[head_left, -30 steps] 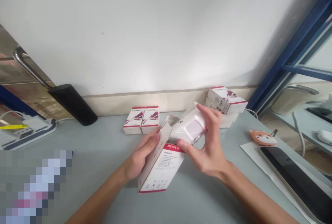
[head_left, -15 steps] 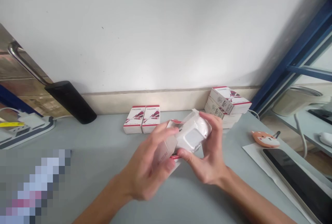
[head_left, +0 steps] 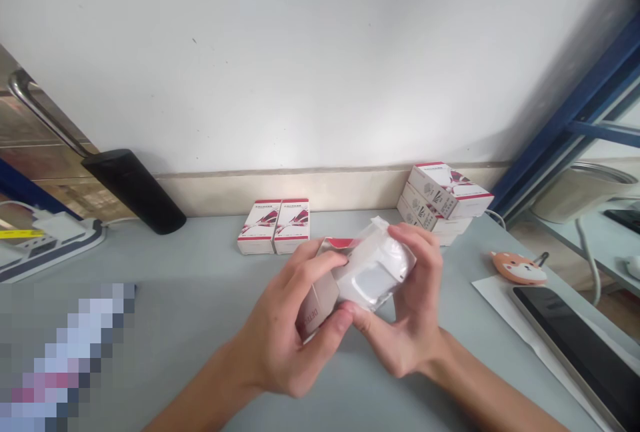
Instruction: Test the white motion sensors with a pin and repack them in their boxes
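Observation:
My left hand is wrapped around a small white and red carton held above the grey table, its open end facing right. My right hand grips a white device wrapped in clear plastic, whose left end sits at the carton's mouth. Both hands are closed on what they hold, touching each other near the thumbs.
Two matching cartons lie side by side by the wall, and a stack of more cartons stands at the back right. A tablet on paper and an orange fox-shaped item lie at the right. A black handle and a power strip are at the left.
My left hand has lifted the carton off the table and turned it level. The wrapped device in my right hand has moved to the carton's open end.

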A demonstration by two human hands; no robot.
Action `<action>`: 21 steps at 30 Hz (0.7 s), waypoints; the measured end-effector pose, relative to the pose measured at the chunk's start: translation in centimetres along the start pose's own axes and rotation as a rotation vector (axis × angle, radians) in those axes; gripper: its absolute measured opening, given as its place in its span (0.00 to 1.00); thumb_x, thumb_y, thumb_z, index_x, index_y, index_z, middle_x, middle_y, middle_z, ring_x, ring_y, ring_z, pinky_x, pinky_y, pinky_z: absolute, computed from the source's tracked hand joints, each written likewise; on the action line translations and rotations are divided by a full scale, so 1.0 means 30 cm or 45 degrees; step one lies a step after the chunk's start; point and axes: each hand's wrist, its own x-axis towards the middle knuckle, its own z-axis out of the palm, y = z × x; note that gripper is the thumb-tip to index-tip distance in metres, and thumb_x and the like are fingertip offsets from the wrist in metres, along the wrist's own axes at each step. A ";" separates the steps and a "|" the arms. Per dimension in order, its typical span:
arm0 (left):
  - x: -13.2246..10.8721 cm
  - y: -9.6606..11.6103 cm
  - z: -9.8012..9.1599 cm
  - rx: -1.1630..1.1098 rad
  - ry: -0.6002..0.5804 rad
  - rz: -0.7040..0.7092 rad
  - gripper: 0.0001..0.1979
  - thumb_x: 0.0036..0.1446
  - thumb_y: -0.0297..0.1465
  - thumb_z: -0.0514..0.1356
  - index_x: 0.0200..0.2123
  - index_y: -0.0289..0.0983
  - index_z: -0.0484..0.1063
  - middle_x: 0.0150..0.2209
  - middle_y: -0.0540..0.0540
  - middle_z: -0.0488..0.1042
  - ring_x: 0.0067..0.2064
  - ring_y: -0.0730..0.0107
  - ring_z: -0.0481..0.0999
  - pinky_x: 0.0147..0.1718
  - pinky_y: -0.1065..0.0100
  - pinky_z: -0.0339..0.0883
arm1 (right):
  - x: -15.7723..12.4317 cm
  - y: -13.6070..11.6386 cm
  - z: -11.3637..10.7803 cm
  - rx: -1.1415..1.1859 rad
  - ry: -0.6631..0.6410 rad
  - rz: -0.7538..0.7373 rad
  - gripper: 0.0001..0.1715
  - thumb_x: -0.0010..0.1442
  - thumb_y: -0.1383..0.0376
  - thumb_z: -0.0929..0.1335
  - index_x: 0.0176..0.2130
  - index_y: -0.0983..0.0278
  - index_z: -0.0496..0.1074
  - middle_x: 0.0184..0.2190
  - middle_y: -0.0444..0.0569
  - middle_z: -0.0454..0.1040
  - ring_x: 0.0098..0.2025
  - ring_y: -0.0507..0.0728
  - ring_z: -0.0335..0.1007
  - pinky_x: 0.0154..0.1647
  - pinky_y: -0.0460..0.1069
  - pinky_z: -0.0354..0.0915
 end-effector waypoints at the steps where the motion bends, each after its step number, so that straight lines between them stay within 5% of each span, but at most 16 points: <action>1: 0.000 -0.001 0.001 0.012 0.012 0.014 0.25 0.63 0.30 0.62 0.63 0.45 0.64 0.52 0.38 0.72 0.47 0.52 0.75 0.41 0.51 0.74 | 0.000 -0.003 0.000 0.006 -0.006 0.002 0.49 0.54 0.58 0.75 0.68 0.59 0.56 0.53 0.56 0.60 0.56 0.68 0.60 0.50 0.64 0.69; 16: -0.001 -0.031 0.003 -0.135 0.063 0.067 0.17 0.70 0.34 0.56 0.60 0.44 0.66 0.38 0.45 0.68 0.37 0.61 0.67 0.33 0.60 0.64 | 0.001 -0.005 0.003 0.003 -0.039 0.037 0.51 0.54 0.57 0.77 0.68 0.58 0.56 0.52 0.55 0.62 0.55 0.67 0.60 0.51 0.65 0.69; 21: -0.002 -0.029 0.005 -0.146 0.089 0.091 0.13 0.71 0.34 0.55 0.57 0.45 0.66 0.40 0.43 0.71 0.39 0.59 0.69 0.34 0.58 0.64 | 0.000 -0.008 0.006 0.018 0.003 0.013 0.50 0.53 0.58 0.77 0.68 0.58 0.57 0.53 0.56 0.60 0.55 0.67 0.59 0.49 0.64 0.69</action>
